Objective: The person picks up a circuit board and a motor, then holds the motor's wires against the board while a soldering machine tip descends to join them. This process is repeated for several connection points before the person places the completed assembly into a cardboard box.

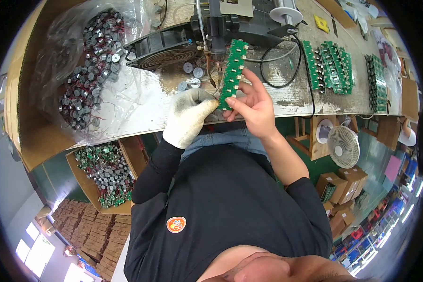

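Note:
My bare right hand (255, 104) is closed on a long green circuit board (232, 70), thumb on its face and fingers behind. The board stands tilted, with a row of small pale connectors along its right edge. My left hand (189, 116), in a whitish glove, pinches its thumb and forefinger together against the board's lower left edge. What lies between those fingertips is hidden. Just above the left hand, several round grey components (198, 72) lie on the worktable (145, 112). Beside the board rises a bench machine with a vertical head (217, 35) and a thin nozzle.
A black fan (167, 54) stands behind my left hand. Left of it, round components with red wires (87, 75) are heaped on clear plastic. Stacked green boards (333, 68) lie at right, past a black cable (263, 70). Below the table's left edge sits a carton of parts (98, 202).

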`<state>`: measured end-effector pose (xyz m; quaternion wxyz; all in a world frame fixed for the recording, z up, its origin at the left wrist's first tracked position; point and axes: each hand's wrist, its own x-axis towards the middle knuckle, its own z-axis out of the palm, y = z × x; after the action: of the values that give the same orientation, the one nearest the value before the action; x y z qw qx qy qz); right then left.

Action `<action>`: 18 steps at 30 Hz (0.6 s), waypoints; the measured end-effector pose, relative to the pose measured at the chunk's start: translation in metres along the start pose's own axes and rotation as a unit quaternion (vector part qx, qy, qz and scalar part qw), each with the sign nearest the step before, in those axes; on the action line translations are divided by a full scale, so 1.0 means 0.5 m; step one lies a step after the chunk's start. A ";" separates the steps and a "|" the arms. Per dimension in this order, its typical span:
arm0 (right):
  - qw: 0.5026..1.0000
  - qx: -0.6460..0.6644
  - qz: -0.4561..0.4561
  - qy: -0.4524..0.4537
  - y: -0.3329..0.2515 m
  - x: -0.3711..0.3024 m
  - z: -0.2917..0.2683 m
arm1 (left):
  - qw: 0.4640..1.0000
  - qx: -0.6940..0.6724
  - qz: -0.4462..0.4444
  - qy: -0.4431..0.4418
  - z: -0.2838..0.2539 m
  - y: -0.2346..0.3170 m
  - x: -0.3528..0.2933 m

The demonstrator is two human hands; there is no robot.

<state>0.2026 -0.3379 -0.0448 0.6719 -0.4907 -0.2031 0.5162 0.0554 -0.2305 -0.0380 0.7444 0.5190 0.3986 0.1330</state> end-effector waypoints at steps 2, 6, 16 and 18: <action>1.000 0.000 0.000 0.003 -0.003 0.002 0.000 | 1.000 0.010 -0.005 -0.001 -0.002 0.003 0.006; 1.000 0.000 -0.001 0.002 -0.007 0.005 0.002 | 0.999 0.041 0.002 -0.005 -0.003 0.010 0.008; 1.000 -0.003 -0.015 -0.007 -0.007 0.006 -0.002 | 1.000 -0.001 -0.007 0.003 0.004 0.012 0.006; 1.000 -0.001 -0.011 -0.004 -0.003 0.006 -0.005 | 1.000 0.020 0.009 0.000 0.002 0.002 0.009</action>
<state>0.2062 -0.3363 -0.0453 0.6762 -0.4873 -0.2115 0.5105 0.0594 -0.2281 -0.0390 0.7326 0.5374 0.3962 0.1320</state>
